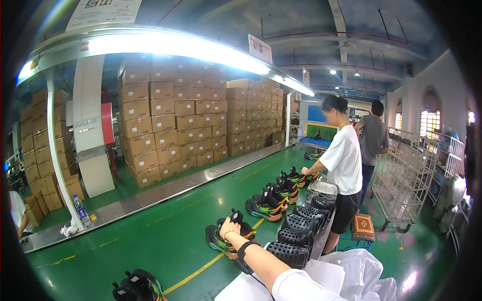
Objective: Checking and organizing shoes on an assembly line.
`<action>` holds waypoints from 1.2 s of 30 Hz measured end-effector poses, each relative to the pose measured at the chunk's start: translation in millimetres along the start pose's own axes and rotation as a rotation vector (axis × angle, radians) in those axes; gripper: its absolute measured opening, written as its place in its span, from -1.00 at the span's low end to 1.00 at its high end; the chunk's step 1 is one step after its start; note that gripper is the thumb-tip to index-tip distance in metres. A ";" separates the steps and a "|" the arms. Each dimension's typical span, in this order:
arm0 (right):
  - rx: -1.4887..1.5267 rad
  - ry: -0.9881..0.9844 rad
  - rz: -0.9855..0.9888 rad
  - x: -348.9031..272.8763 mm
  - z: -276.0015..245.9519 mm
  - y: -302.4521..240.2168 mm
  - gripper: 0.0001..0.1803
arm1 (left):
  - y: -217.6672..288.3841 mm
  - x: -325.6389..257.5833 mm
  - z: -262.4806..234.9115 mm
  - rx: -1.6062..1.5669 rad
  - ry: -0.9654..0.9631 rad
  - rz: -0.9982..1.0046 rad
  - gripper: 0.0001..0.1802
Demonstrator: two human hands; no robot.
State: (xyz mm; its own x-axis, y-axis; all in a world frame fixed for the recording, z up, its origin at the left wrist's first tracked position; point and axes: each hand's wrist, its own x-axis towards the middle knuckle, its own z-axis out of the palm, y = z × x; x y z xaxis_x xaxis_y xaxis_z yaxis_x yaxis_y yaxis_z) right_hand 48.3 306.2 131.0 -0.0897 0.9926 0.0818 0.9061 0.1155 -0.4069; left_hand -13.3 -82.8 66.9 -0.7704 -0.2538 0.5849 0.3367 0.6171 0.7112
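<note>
My right hand (230,229) reaches out over the green conveyor belt (165,228) at the end of my bare forearm, with a black band below the wrist. Its fingers are closed round the upper part of a black sneaker (216,240) with a green and orange sole, one of a pair standing on the belt. Part of that shoe is hidden by the hand. My left hand is out of view. Another pair of black sneakers (138,287) stands nearer at the lower left. Beyond my hand, several similar sneakers (266,204) are lined up along the belt.
Black perforated shoe-shaped pieces (291,253) line a ledge at right, by white sheets (251,286) and plastic bags (356,273). A co-worker (344,150) in white reaches over the belt. A wire rack cart (401,175) stands at right; stacked cartons (175,120) rise behind the belt.
</note>
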 end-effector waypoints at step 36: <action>-0.169 -0.346 -0.641 -131.0 4.3 -20.4 -0.68 | 5.5 -5.6 -13.2 -0.282 -0.052 0.151 -0.30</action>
State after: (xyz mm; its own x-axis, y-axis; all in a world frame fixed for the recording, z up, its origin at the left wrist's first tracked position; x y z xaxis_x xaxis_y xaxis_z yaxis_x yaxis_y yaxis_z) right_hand 39.8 174.0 124.6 -0.7212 0.6912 -0.0460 0.6812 0.6956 -0.2282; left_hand 0.0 -87.9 72.7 -0.7245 -0.1323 0.6765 0.5804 0.4123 0.7023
